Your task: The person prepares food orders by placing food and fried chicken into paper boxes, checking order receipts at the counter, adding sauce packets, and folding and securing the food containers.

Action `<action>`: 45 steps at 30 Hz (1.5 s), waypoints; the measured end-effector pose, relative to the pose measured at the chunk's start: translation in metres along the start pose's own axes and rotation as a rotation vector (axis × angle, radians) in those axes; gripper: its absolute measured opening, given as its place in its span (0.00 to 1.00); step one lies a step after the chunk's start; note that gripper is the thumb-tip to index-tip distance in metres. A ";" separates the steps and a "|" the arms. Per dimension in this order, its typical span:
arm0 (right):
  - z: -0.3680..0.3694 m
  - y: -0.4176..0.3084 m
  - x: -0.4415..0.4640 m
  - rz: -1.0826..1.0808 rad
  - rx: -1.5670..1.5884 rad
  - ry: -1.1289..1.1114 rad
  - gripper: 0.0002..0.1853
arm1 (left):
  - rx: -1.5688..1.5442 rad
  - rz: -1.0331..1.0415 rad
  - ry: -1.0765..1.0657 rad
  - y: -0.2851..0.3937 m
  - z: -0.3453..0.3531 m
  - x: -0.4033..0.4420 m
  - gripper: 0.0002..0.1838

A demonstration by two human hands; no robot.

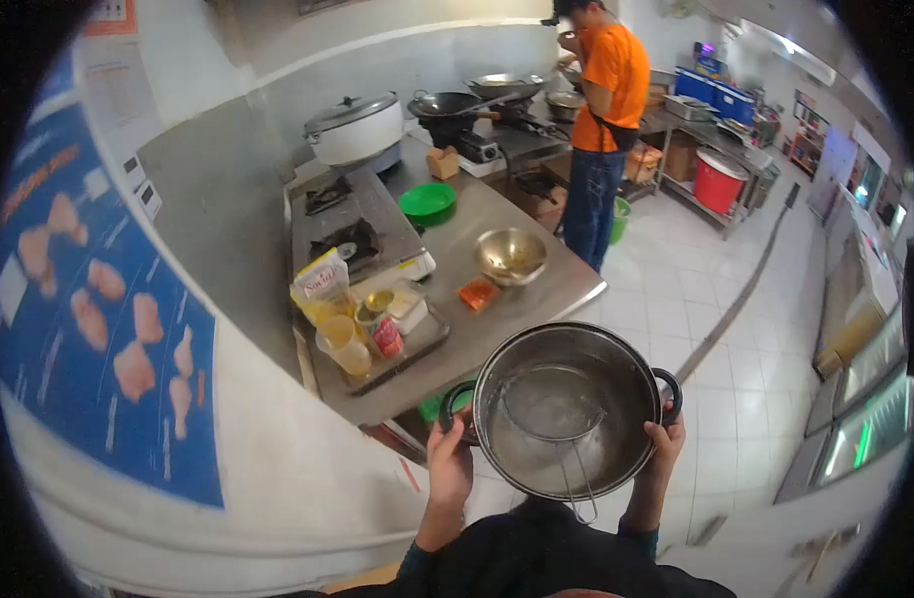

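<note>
Pot (522, 453), wide and metal, is held in front of the person's body, and a wire strainer (555, 404) lies inside it, its thin handle reaching over the rim on the body side. Beyond the pot is the steel surface (567, 294); how high the pot hangs against that edge is hard to tell.

The likeliest trouble is a tilt: if one side dips, the strainer could slide across the bottom, or its handle could catch on the dark clothing just beside it. A bump against the corner of the surface could come from stepping too close. Whether any liquid sits in the pot cannot be told; if it does, a jolt would slop it.

On the pot's left side, the left hand (449, 468) is clamped on one black handle (449, 407), thumb above. Opposite, the right hand (664, 444) is likewise closed on the other handle, thumb by the rim. Neither hand touches the strainer.

Past the pot's far rim, a metal bowl (511, 257) and an orange packet (478, 293) rest close together; farther off stands a co-worker (614, 75) in orange.
</note>
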State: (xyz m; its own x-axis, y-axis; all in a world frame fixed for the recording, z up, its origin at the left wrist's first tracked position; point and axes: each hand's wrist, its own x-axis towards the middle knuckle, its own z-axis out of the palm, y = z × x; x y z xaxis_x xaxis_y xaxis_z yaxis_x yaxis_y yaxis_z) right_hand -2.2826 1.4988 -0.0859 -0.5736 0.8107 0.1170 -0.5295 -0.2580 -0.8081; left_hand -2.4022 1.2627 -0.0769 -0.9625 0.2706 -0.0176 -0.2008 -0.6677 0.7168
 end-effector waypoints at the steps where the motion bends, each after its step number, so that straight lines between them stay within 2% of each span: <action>1: 0.013 0.009 0.027 0.000 0.007 -0.030 0.20 | -0.005 0.035 0.012 0.006 0.012 0.016 0.09; 5: 0.064 0.034 0.116 0.160 0.000 -0.168 0.21 | -0.104 0.111 0.134 -0.003 0.004 0.085 0.08; 11: 0.150 0.090 0.232 0.217 -0.035 -0.349 0.22 | -0.110 0.266 0.155 0.016 0.010 0.183 0.06; 14: 0.199 0.117 0.272 0.260 -0.036 -0.459 0.23 | -0.104 0.319 0.175 0.031 0.004 0.223 0.05; 21: 0.277 0.192 0.335 0.369 -0.067 -0.540 0.22 | -0.113 0.377 0.253 0.048 -0.021 0.296 0.05; 22: 0.284 0.204 0.347 0.374 -0.072 -0.624 0.22 | -0.108 0.394 0.256 0.050 -0.026 0.308 0.05; 27: 0.312 0.246 0.372 0.477 -0.031 -0.646 0.22 | -0.084 0.488 0.351 0.047 -0.048 0.348 0.06; 34: 0.354 0.282 0.396 0.580 -0.074 -0.702 0.23 | -0.145 0.513 0.391 0.055 -0.056 0.375 0.11; 38: 0.387 0.319 0.413 0.654 -0.042 -0.845 0.22 | -0.022 0.578 0.460 0.059 -0.067 0.388 0.20; 42: 0.438 0.347 0.411 0.711 -0.085 -0.928 0.22 | 0.014 0.647 0.537 0.064 -0.082 0.404 0.22; 45: 0.468 0.396 0.418 0.794 -0.057 -1.039 0.22 | 0.048 0.688 0.622 0.071 -0.085 0.418 0.23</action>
State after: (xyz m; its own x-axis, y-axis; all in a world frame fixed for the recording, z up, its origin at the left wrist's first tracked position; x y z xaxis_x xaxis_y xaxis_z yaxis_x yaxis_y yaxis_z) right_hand -3.0241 1.4893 -0.0870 -0.9402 -0.3392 -0.0323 0.1863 -0.4323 -0.8822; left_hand -2.8340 1.2690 -0.0928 -0.7941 -0.6047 0.0611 0.4451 -0.5101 0.7360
